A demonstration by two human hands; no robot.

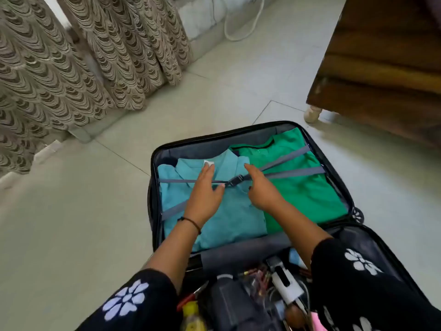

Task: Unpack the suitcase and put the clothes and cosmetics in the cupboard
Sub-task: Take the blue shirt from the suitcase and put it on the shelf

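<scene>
A black suitcase [329,161] lies open on the floor. Its far half holds a folded light-blue shirt [229,220] on the left and a folded green shirt [303,194] on the right, crossed by grey straps [296,174] that meet at a black buckle [235,181]. My left hand [205,192] lies on the blue shirt with fingers straight, thumb near the buckle. My right hand [261,187] reaches over the strap just right of the buckle, fingers extended. The near half holds cosmetics and small items [262,290], partly hidden by my sleeves.
Patterned curtains [71,68] hang at the left and back. A dark wooden piece of furniture [381,75] on pale feet stands at the right, close to the suitcase. A white cord [238,32] loops on the pale tiled floor [71,223].
</scene>
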